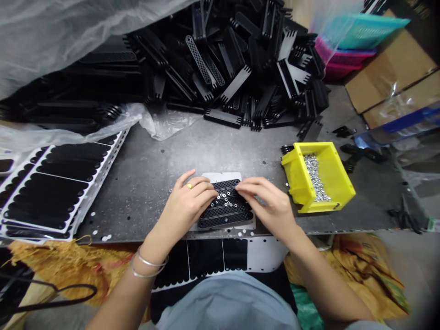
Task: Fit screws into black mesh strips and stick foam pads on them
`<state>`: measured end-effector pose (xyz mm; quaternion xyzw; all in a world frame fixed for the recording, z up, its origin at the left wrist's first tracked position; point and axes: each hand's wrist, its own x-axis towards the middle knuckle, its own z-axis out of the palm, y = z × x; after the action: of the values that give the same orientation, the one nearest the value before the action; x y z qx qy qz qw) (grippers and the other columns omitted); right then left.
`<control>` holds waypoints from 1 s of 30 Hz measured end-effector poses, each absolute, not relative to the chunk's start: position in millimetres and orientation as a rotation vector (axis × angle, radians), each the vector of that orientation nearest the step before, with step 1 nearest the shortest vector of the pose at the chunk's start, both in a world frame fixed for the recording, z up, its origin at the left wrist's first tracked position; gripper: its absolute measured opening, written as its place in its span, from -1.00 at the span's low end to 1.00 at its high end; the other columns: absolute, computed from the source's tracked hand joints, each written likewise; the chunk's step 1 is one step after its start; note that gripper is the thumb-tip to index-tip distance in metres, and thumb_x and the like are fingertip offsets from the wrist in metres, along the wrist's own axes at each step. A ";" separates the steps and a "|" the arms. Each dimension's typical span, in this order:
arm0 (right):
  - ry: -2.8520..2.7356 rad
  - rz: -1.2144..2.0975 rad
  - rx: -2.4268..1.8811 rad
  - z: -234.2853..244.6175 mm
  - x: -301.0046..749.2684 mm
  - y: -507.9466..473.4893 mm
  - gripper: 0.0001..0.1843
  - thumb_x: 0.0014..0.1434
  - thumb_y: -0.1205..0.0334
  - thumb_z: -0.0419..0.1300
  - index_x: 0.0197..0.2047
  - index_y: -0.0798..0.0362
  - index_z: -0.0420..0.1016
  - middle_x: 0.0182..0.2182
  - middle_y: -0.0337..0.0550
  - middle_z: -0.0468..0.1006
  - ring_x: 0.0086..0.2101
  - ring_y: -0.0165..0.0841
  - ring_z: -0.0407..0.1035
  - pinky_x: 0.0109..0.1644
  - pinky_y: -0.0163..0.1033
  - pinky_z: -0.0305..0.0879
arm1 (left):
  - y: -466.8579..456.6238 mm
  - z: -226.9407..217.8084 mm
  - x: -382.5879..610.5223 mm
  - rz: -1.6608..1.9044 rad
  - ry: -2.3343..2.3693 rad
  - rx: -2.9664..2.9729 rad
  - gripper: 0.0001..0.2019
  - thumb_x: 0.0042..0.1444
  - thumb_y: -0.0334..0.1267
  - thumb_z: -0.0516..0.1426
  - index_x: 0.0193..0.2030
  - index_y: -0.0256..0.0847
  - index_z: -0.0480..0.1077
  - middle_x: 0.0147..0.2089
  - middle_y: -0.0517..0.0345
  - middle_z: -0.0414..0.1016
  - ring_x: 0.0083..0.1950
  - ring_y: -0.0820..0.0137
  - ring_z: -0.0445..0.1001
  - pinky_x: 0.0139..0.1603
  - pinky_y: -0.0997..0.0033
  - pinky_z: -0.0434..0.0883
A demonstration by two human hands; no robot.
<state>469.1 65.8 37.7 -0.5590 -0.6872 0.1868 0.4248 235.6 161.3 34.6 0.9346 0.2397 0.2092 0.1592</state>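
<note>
Several black plastic strips with a mesh pattern [225, 211] lie side by side at the table's front edge, on a white sheet [223, 176]. Small silver nut-like metal pieces [227, 201] are scattered over them. My left hand [190, 199], with a yellow ring, rests at the strips' left side; its thumb and index finger close together by the metal pieces. At the strips' right edge, my right hand [268, 204] has its thumb and fingertips pinched together. Whatever either pinch holds is too small or hidden to make out.
A yellow bin [292, 178] holding small silver pieces stands on the right. Black pronged plastic parts [233, 68] are heaped behind. Sheets of black stickers [62, 183] lie left. Scissors [404, 215], cardboard [385, 68] and teal and pink baskets [371, 31] are at the right.
</note>
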 end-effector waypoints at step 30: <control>-2.117 0.128 -1.491 30.5 499.7 86.4 -0.84 0.41 0.30 0.18 -0.02 0.01 0.58 -0.15 -0.09 0.67 -0.11 -0.21 0.48 -0.02 -0.06 0.39 | 136.9 5.3 192.3 0.907 0.929 2.593 -0.54 0.32 -0.43 0.21 0.33 -0.06 0.44 0.29 0.04 0.56 0.20 0.21 0.63 0.29 0.11 0.53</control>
<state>499.7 86.4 30.5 -0.5536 -0.7860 0.0475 0.2712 192.3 136.9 5.3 0.8877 0.3180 0.3105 0.1205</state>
